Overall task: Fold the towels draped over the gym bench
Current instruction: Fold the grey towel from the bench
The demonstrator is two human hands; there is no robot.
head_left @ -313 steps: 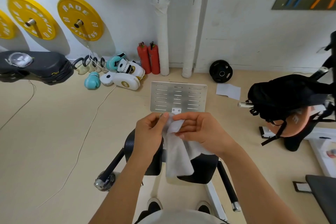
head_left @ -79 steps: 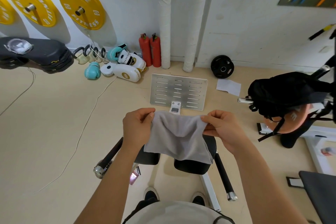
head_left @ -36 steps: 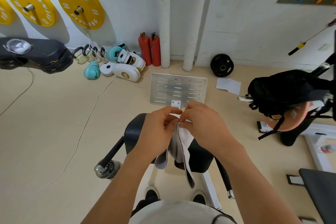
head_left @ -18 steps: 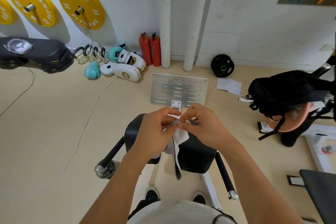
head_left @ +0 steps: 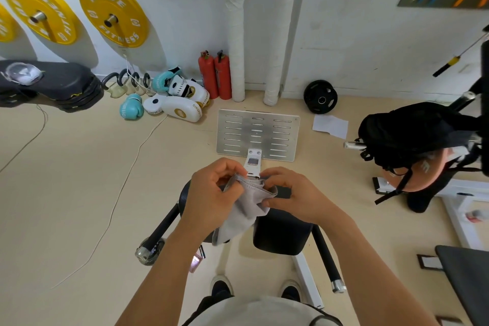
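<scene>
From the head camera, both hands meet just below the centre of the view, over the black padded gym bench (head_left: pixel 280 230). The left hand (head_left: pixel 211 198) has its fingers curled round the upper left edge of a small grey towel (head_left: pixel 246 209), thumb and forefinger pinching the hem. The right hand (head_left: pixel 293 198), at 3 o'clock from the left, pinches the same top hem at its other end, fingers bent onto the cloth. The towel is bunched between the two hands, held up off the bench, and its loose end hangs down toward 7 o'clock, below the left palm. Whether it touches the pad cannot be told.

At 12 o'clock from the hands, a slotted metal footplate (head_left: pixel 258 135) lies on the tan floor (head_left: pixel 79 180). Beyond it, two red fire extinguishers (head_left: pixel 215 75) stand against the white wall, beside two wrapped white pipes (head_left: pixel 236 34). At 10 o'clock lie teal and white boxing gloves (head_left: pixel 169 99), and above them yellow weight plates (head_left: pixel 113 12) hang on the wall. A black weight plate (head_left: pixel 320 96) leans at 1 o'clock. A black backpack (head_left: pixel 412 135) sits at 3 o'clock on other equipment. At 6 o'clock, two shoes (head_left: pixel 222 286) show on the floor.
</scene>
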